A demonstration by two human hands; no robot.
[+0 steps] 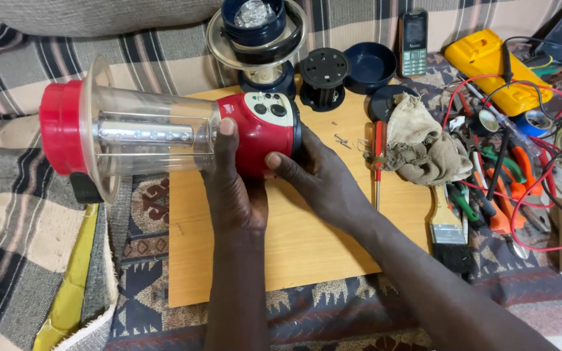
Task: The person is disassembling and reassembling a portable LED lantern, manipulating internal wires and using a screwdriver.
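So you've got the red lantern (164,130) lying sideways across the upper left of the frame, clear tube pointing left with its red cap out at the far left edge, and the red base with the buttons sitting near the middle. Your left hand (232,188) comes up from the bottom centre and its fingers are wrapped around the base right where the clear part meets the red, thumb up on top. Your right hand (313,175) is cupped on the base's end from the right, fingers curled against it. All that is held just above the wooden board (307,240). Top centre there's a dark blue lantern (258,42) standing upright, with a black round part (323,78) and a blue cap (370,65) just beside it. Right of your hands you've got a red screwdriver (378,162), a crumpled rag (421,146) and a paintbrush (449,227), then a tangle of wires and pliers (512,188) at the right edge.
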